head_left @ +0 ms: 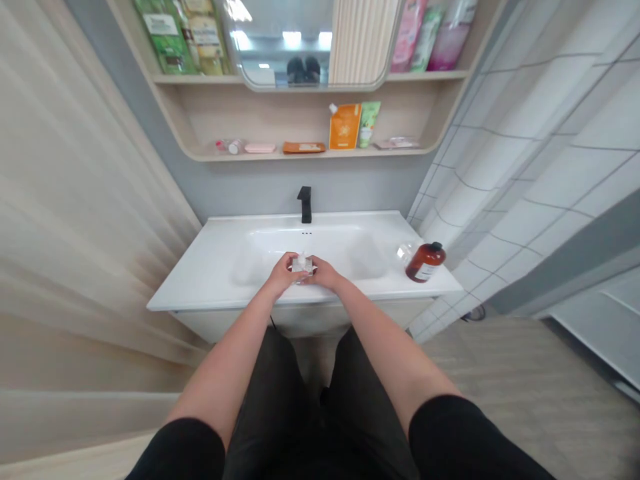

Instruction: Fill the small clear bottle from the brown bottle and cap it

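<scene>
Both hands meet over the front part of the white sink basin (345, 250). Between them is a small clear container (302, 266) with a white top, upright. My left hand (283, 272) has its fingers wrapped round the container's left side. On the opposite side, my right hand (323, 272) grips it, fingers closed against it. The container's lower part is partly hidden by the fingers. Behind the hands stands a black faucet (306, 205) at the basin's back edge.
A brown bottle (425, 263) with a black cap and a clear object (406, 252) sit on the counter's right side. Above the faucet is a shelf (200, 152) with an orange pouch (345, 127), a green tube (369, 124) and small packages. A mirror (280, 40) hangs above.
</scene>
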`<state>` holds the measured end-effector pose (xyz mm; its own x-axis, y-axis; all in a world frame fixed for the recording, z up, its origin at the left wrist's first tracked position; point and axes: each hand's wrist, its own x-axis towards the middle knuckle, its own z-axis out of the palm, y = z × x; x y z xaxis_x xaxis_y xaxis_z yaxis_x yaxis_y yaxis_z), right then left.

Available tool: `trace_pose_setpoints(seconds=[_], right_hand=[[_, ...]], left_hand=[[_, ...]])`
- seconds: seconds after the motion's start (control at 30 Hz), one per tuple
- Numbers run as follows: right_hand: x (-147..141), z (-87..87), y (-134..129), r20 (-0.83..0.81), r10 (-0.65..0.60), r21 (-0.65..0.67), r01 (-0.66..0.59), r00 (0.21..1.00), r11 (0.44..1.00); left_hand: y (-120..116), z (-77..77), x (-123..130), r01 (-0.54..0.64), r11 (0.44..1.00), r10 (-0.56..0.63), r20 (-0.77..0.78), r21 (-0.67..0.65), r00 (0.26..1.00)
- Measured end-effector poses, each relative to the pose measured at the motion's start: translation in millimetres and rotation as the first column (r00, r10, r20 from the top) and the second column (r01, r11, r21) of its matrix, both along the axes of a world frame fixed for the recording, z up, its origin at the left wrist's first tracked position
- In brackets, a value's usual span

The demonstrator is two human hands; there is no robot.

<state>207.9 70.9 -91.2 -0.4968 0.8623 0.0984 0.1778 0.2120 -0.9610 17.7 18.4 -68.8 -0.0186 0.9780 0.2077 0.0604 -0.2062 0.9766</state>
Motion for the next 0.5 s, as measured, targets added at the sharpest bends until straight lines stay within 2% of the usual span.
trace_pose_setpoints(seconds=[0.5], right_hand=[[0.8,-1.8,0.1,-0.007,0.006,0.045,-0.006,1.0,0.999]], left_hand=[[0.1,-1.1,-0.7,0.007,1.0,-0.007,-0.012,-0.013,1.0]])
